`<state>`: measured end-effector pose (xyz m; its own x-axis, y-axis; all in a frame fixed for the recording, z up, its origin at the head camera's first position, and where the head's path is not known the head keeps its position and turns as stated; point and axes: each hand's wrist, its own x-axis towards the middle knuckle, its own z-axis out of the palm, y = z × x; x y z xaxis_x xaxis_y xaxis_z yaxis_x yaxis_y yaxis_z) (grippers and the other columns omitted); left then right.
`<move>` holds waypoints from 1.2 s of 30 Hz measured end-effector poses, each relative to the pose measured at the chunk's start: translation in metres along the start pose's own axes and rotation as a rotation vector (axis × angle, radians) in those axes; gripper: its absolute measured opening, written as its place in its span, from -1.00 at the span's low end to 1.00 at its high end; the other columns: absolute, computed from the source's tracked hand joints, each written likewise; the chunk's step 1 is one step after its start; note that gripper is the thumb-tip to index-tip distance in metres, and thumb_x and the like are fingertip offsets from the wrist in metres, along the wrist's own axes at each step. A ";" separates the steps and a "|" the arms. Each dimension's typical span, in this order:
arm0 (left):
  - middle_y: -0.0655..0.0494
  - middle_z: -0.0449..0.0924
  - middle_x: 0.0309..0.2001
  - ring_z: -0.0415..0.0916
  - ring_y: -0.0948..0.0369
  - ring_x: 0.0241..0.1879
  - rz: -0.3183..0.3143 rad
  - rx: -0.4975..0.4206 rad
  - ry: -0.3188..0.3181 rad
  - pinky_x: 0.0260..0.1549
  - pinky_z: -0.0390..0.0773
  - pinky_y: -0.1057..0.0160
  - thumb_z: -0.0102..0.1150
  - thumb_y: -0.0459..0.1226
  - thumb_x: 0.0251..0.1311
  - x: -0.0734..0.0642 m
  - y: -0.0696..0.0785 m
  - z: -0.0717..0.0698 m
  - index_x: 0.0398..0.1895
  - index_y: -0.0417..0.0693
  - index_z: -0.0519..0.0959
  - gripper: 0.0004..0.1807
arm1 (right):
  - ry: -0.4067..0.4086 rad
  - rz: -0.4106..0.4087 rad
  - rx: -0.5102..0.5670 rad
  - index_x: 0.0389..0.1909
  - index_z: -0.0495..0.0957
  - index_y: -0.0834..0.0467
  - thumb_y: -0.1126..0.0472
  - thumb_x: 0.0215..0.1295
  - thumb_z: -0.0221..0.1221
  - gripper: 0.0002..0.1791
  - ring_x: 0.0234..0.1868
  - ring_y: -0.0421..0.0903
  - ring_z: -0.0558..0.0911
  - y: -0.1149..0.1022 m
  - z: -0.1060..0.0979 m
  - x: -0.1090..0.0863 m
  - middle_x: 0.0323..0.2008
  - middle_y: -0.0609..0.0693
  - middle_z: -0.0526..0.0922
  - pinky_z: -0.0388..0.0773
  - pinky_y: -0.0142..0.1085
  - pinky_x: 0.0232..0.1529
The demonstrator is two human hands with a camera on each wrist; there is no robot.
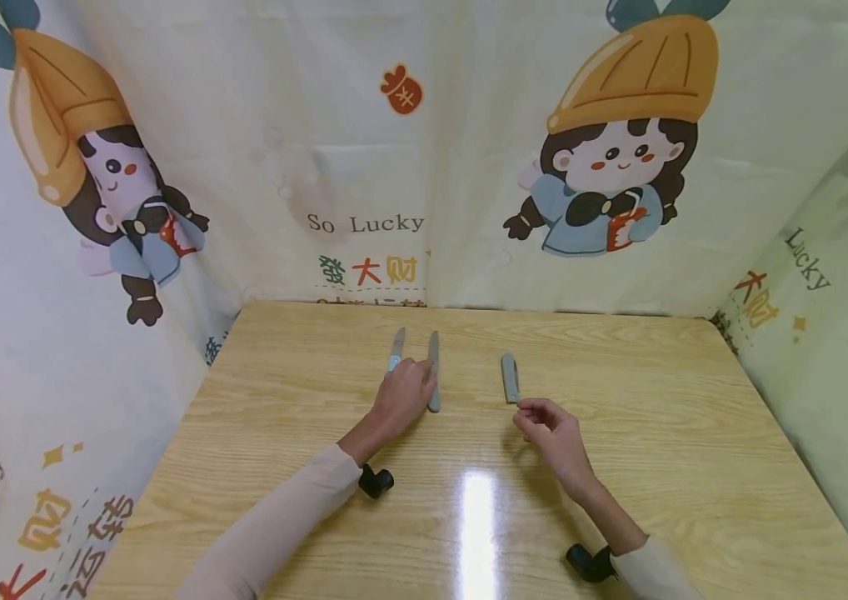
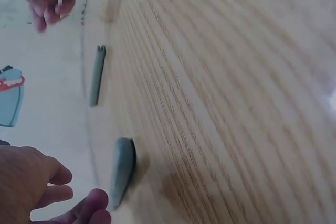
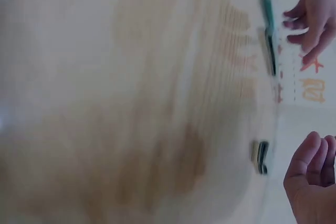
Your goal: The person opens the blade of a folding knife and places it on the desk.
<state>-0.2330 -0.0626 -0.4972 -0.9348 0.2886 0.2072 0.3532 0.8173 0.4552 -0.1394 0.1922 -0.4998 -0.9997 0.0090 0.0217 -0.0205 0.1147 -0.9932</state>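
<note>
Centre of frame: the left hand (image 1: 403,393), fingers loosely bent and apparently empty, partly covers the blue knife (image 1: 394,362) and grey knife (image 1: 435,402); contact cannot be told. Right of centre: the right hand (image 1: 555,437), fingers loosely curled, empty, near the folded knife (image 1: 510,379). Unfolded blades point frame-top, presumably keeping handles nearest the person.

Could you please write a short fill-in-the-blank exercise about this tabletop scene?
In the head view, the open gray knife lies to the ____ of the folded gray knife.
Including the blue-handled knife, ____ knives lie on the table.
Between left hand and right hand, the ____ is nearer the folded gray knife.
The cloth behind the table reads "So ____".
Missing words: left; three; right; Lucky.
</note>
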 end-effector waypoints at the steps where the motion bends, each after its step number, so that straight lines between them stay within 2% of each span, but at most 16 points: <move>1: -0.14 0.67 -0.16 0.54 0.12 -0.39 0.002 -0.006 0.003 -0.62 0.52 0.23 0.07 -0.31 0.49 -0.002 0.001 -0.002 0.18 -0.27 0.63 -0.67 | -0.002 -0.048 -0.062 0.07 0.55 0.43 0.29 0.43 0.26 -0.67 -0.13 -0.03 0.59 0.000 -0.002 0.003 -0.13 0.18 0.60 0.62 -0.32 -0.17; 4: -0.14 0.66 -0.13 0.57 0.14 -0.39 0.020 -0.015 0.037 -0.63 0.53 0.28 0.11 -0.31 0.46 -0.007 0.004 -0.008 0.17 -0.27 0.63 -0.67 | -0.050 -0.148 -0.173 0.12 0.54 0.39 0.29 0.40 0.29 -0.64 0.01 0.07 0.56 0.000 -0.008 0.015 0.01 0.25 0.58 0.61 -0.25 -0.05; 8: -0.07 0.65 -0.17 0.61 0.15 -0.37 0.038 -0.021 0.084 -0.58 0.58 0.25 0.15 -0.30 0.44 -0.014 0.010 -0.016 0.19 -0.24 0.63 -0.66 | -0.147 -0.194 -0.277 0.23 0.48 0.37 0.28 0.34 0.36 -0.50 0.21 0.21 0.45 0.001 -0.012 0.034 0.18 0.25 0.49 0.54 0.06 0.11; 13: 0.07 0.61 -0.26 0.45 0.28 -0.56 0.027 -0.069 0.080 -0.71 0.43 0.33 0.15 -0.27 0.45 -0.022 0.017 -0.019 0.25 -0.22 0.58 -0.62 | -0.282 -0.238 -0.491 0.43 0.31 0.31 0.14 0.27 0.43 -0.20 0.40 0.27 0.17 0.006 -0.016 0.064 0.41 0.23 0.27 0.26 0.30 0.26; 15: 0.09 0.61 -0.28 0.37 0.32 -0.64 0.017 -0.087 0.072 -0.77 0.36 0.36 0.15 -0.26 0.44 -0.024 0.019 -0.017 0.24 -0.23 0.57 -0.61 | -0.315 -0.276 -0.589 0.49 0.23 0.31 0.09 0.23 0.45 -0.09 0.42 0.28 0.08 0.007 -0.017 0.074 0.48 0.23 0.17 0.17 0.35 0.27; 17: 0.08 0.63 -0.28 0.34 0.35 -0.68 0.014 -0.092 0.067 -0.78 0.35 0.37 0.16 -0.26 0.43 -0.025 0.022 -0.015 0.22 -0.25 0.58 -0.62 | -0.329 -0.292 -0.637 0.52 0.19 0.30 0.10 0.17 0.48 -0.01 0.44 0.30 0.04 0.008 -0.018 0.083 0.52 0.22 0.11 0.13 0.40 0.26; 23: 0.12 0.68 -0.32 0.32 0.39 -0.73 0.024 -0.111 0.046 -0.80 0.33 0.37 0.18 -0.24 0.42 -0.027 0.032 -0.010 0.16 -0.24 0.60 -0.66 | -0.406 -0.272 -0.642 0.54 0.09 0.36 0.21 0.03 0.51 0.11 0.48 0.41 -0.06 0.016 -0.022 0.104 0.54 0.34 0.00 -0.05 0.47 0.28; 27: 0.14 0.67 -0.34 0.31 0.40 -0.73 0.044 -0.108 0.014 -0.80 0.32 0.38 0.18 -0.24 0.42 -0.029 0.038 -0.009 0.15 -0.23 0.60 -0.66 | -0.463 -0.226 -0.673 0.54 0.08 0.37 0.25 -0.02 0.50 0.13 0.46 0.47 -0.09 0.018 -0.023 0.110 0.53 0.41 -0.04 -0.06 0.51 0.26; 33: 0.23 0.66 -0.39 0.39 0.42 -0.63 0.045 -0.099 -0.047 -0.70 0.38 0.41 0.17 -0.22 0.43 -0.030 0.041 -0.006 0.14 -0.20 0.60 -0.67 | -0.490 -0.184 -0.730 0.54 0.11 0.35 0.26 -0.02 0.48 0.10 0.41 0.47 0.01 0.014 -0.026 0.114 0.50 0.39 0.10 0.02 0.45 0.27; 36: 0.24 0.65 -0.41 0.38 0.42 -0.65 0.038 -0.110 -0.068 -0.72 0.37 0.41 0.16 -0.22 0.43 -0.029 0.042 -0.004 0.13 -0.20 0.61 -0.68 | -0.483 -0.167 -0.719 0.53 0.11 0.34 0.24 -0.01 0.49 0.10 0.40 0.44 0.03 0.015 -0.030 0.116 0.47 0.38 0.16 0.06 0.42 0.28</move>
<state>-0.1911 -0.0386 -0.4807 -0.9199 0.3540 0.1687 0.3866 0.7467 0.5412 -0.2553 0.2251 -0.5084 -0.8834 -0.4657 -0.0521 -0.3170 0.6757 -0.6655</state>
